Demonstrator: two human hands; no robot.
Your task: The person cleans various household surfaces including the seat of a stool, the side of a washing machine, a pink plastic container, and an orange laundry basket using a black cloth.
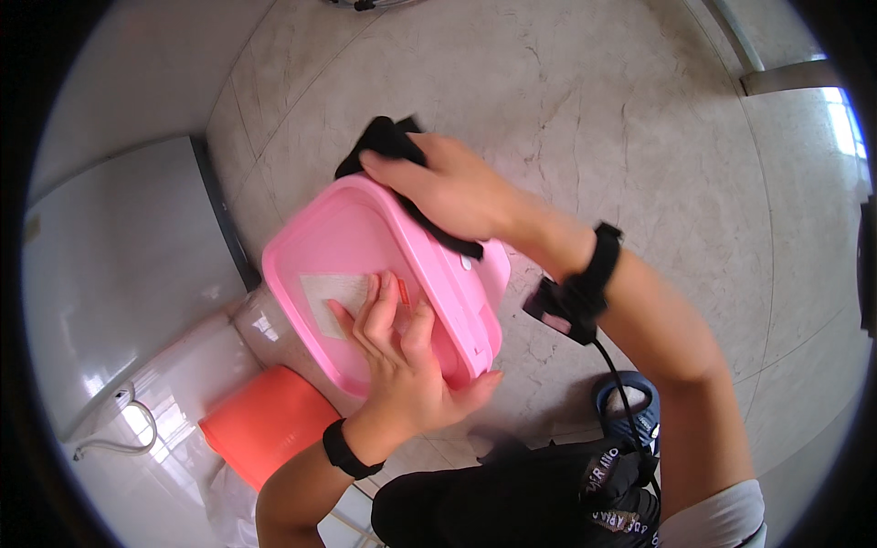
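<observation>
A pink plastic container (342, 233), rectangular with rounded corners, is held tilted in the air before me, its recessed face towards the camera. A pale label and a small red mark show on that face. My left hand (404, 363) grips the container at its lower edge, the thumb outside the rim and the fingers spread over the recessed face. With my right hand (452, 185) I hold a black cloth (380, 144) against the container's upper rim and side. The right hand is slightly blurred. The container's far side is hidden.
A grey cabinet or appliance (144, 274) stands at the left. Below it are an orange-red bin (274, 421), a translucent plastic bag (233, 507) and a pale hose (140, 445). A shoe (634, 411) is on the marbled floor (548, 123). A black cable hangs from the device on my right wrist.
</observation>
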